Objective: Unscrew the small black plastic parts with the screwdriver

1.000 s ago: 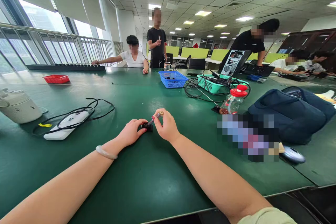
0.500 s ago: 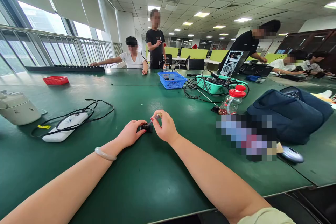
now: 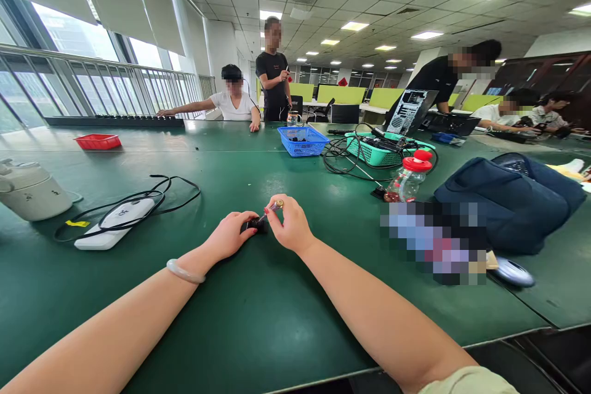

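Observation:
On the green tabletop [image 3: 258, 308], straight in front of me, lies a small black part [image 3: 259, 226]; its exact kind is too small to make out. My left hand [image 3: 231, 235] is closed on its left end, thumb on the near side and fingers on the far side. In my right hand [image 3: 292, 225] is a small screwdriver [image 3: 277, 204], pinched between thumb and fingers. It slants down to the left, and its tip meets the top of the black part. Fingers hide much of its shaft.
To the left lie a white power bank [image 3: 115, 225] with a black cable, a white kettle-like pot [image 3: 34, 191] and a red tray [image 3: 98, 141]. Farther off stand a blue basket [image 3: 302, 149], a green basket [image 3: 376, 154], a red-lidded bottle [image 3: 406, 181] and a navy bag [image 3: 503, 203]. Several people are around the table.
My hands stay in place, with the screwdriver handle tilted very slightly differently. In the background, the person leaning at the right has shifted right, and the standing person's hand has moved.

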The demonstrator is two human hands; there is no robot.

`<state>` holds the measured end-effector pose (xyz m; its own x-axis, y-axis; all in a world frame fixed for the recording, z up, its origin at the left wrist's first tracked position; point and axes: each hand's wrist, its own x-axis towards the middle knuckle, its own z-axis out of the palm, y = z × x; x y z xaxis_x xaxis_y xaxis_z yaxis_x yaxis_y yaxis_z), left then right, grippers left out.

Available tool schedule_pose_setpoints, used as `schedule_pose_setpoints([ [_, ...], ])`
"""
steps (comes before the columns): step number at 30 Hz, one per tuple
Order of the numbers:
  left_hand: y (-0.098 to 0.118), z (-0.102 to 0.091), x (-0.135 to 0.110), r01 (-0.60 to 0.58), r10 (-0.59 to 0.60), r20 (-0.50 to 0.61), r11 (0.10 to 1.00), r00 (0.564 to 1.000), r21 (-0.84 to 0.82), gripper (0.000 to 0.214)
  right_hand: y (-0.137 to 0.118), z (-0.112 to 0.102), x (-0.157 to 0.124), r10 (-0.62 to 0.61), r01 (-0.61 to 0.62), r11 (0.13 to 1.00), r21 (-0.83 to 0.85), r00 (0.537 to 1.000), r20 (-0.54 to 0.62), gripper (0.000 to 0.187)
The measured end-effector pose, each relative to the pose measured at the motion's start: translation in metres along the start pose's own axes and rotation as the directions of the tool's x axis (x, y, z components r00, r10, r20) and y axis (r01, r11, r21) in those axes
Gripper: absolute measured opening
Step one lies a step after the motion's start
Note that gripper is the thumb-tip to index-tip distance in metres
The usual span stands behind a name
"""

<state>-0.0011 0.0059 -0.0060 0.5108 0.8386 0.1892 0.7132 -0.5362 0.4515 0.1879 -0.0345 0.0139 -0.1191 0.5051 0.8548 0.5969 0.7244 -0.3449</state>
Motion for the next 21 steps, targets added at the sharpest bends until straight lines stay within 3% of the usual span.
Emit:
schedule_pose_setpoints([
  [5,-0.003,0.003,0.001,0.004,-0.004,-0.017,1.0,1.0,0.007,0.031,-0.007,0.0,0.002,-0.203,0.207,0.978,-0.027,0.975,0.095,0.005],
  [11,-0.015,0.01,0.004,-0.117,0.118,-0.013,0.992,0.993,0.046,0.033,-0.016,0.009,-0.002,-0.473,0.511,0.858,-0.055,0.828,0.302,0.009],
  [15,-0.02,0.014,0.008,-0.114,0.114,-0.001,0.991,0.993,0.068,0.039,-0.02,0.011,-0.004,-0.532,0.601,0.796,-0.066,0.748,0.397,0.01],
  [21,-0.017,0.012,0.008,-0.084,0.084,0.003,0.993,0.996,0.082,0.048,-0.023,0.012,-0.005,-0.557,0.64,0.765,-0.064,0.709,0.433,0.015],
])
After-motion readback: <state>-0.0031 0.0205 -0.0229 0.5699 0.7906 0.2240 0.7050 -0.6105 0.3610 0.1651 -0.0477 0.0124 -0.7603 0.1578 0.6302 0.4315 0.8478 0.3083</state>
